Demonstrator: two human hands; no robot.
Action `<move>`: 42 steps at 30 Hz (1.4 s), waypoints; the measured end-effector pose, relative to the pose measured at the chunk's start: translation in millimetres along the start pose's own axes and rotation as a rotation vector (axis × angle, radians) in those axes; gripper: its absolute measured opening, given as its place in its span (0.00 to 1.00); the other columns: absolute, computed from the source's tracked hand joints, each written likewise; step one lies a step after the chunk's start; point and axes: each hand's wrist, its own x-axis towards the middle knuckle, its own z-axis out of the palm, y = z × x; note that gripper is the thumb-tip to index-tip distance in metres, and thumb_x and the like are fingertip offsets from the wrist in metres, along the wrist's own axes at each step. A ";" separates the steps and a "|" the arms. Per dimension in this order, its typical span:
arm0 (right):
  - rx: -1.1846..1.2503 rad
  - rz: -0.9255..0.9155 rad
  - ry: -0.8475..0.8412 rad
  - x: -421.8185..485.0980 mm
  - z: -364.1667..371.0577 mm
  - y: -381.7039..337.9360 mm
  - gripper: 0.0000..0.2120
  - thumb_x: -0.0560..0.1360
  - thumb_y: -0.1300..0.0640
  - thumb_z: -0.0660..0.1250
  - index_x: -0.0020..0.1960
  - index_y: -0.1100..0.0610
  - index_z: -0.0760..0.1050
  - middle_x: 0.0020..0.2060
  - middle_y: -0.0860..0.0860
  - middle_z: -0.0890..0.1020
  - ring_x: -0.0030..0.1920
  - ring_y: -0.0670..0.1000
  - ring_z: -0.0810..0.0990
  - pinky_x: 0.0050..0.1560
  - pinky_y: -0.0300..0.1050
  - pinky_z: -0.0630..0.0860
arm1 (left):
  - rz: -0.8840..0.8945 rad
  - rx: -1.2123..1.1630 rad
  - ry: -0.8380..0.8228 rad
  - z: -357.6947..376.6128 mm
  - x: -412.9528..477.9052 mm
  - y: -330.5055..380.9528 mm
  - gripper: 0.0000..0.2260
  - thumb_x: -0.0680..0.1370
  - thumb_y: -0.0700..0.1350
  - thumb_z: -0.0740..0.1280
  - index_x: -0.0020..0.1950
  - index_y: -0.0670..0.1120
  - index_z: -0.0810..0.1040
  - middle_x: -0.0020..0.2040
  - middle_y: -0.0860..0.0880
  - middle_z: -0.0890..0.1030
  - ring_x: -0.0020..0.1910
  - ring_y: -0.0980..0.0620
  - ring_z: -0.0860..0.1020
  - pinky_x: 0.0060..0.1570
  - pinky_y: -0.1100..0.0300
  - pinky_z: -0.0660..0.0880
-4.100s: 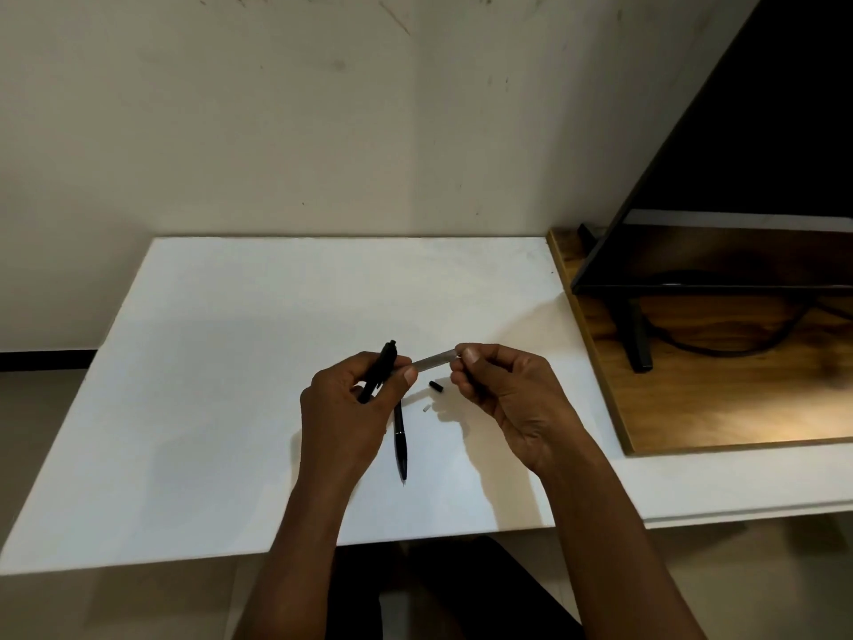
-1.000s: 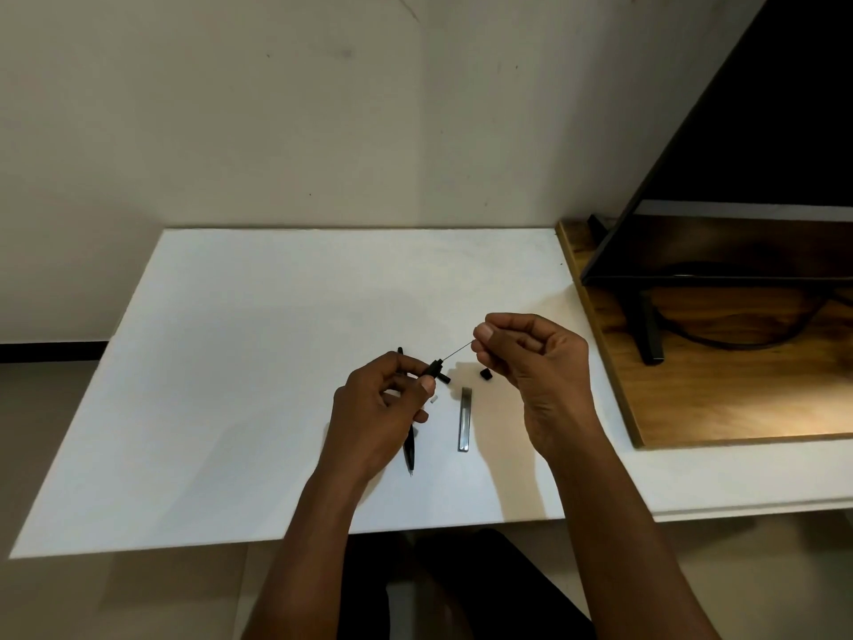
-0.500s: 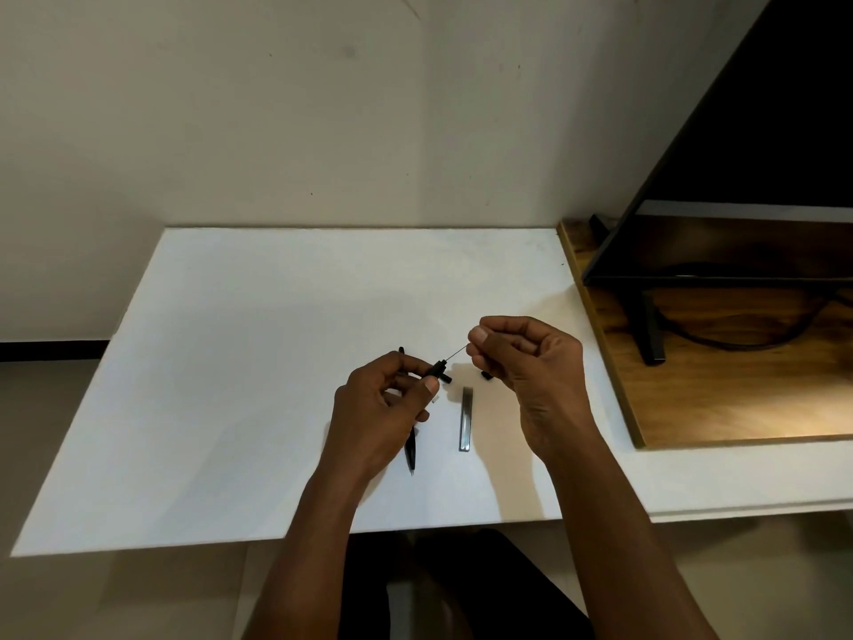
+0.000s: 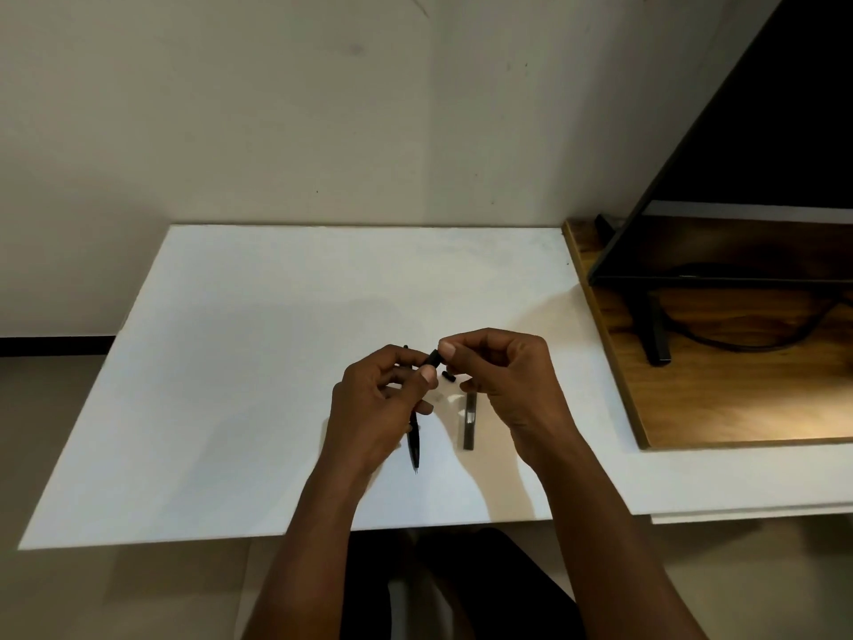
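Observation:
My left hand (image 4: 376, 404) grips a black mechanical pencil (image 4: 433, 358), whose open end pokes out between thumb and forefinger. My right hand (image 4: 505, 381) pinches at that end with thumb and forefinger; the thin lead it held is too small to make out. A small black cap (image 4: 447, 375) lies on the white table (image 4: 240, 362) just under the fingertips. A grey lead case (image 4: 470, 420) lies flat beside my right palm. A second black pen (image 4: 414, 448) lies under my left hand, tip toward me.
A wooden board (image 4: 720, 408) sits on the table's right side and carries a dark monitor (image 4: 757, 145) on a black stand (image 4: 653, 334) with a cable. A wall stands close behind the table. My legs show under the front edge.
My right hand has moved left until its fingertips meet the pencil's end; the visible stretch of thin lead between the hands is gone. Earlier, the grey case was put down on the table.

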 end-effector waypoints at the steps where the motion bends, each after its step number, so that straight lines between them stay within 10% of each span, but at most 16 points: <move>1: -0.006 0.006 -0.015 -0.1 -0.4 -0.3 0.08 0.73 0.53 0.75 0.49 0.57 0.86 0.42 0.54 0.87 0.46 0.55 0.85 0.43 0.44 0.79 | -0.003 -0.012 0.005 -0.6 0.1 0.2 0.05 0.78 0.47 0.70 0.52 0.51 0.82 0.43 0.51 0.87 0.35 0.56 0.85 0.33 0.59 0.76; 8: -0.600 -0.165 0.112 4.7 -7.7 11.8 0.04 0.73 0.57 0.74 0.47 0.49 0.86 0.39 0.39 0.84 0.40 0.39 0.80 0.40 0.28 0.72 | -0.038 -0.220 0.004 -4.6 0.9 2.5 0.08 0.81 0.48 0.66 0.55 0.48 0.82 0.46 0.50 0.88 0.46 0.49 0.86 0.48 0.47 0.81; 23: -1.173 -0.307 -0.021 6.0 12.7 33.0 0.10 0.74 0.65 0.69 0.44 0.51 0.83 0.40 0.49 0.81 0.48 0.53 0.74 0.43 0.46 0.70 | -0.033 -0.354 0.066 -7.0 1.4 7.2 0.09 0.81 0.46 0.65 0.57 0.45 0.81 0.48 0.47 0.87 0.46 0.49 0.86 0.43 0.54 0.80; 32: -0.022 -0.118 0.138 3.6 7.0 4.7 0.06 0.78 0.63 0.69 0.53 0.56 0.81 0.42 0.52 0.86 0.46 0.48 0.84 0.41 0.35 0.78 | 0.022 0.003 0.072 -1.8 4.4 -2.5 0.04 0.78 0.47 0.70 0.51 0.51 0.82 0.41 0.51 0.87 0.35 0.55 0.85 0.37 0.58 0.81; 42: 0.082 -0.034 0.001 2.0 8.5 7.0 0.04 0.78 0.61 0.69 0.52 0.59 0.81 0.47 0.55 0.87 0.52 0.59 0.84 0.54 0.55 0.79 | 0.077 0.097 0.052 -0.6 3.1 -4.7 0.04 0.77 0.48 0.71 0.51 0.52 0.83 0.42 0.51 0.86 0.34 0.54 0.84 0.41 0.54 0.82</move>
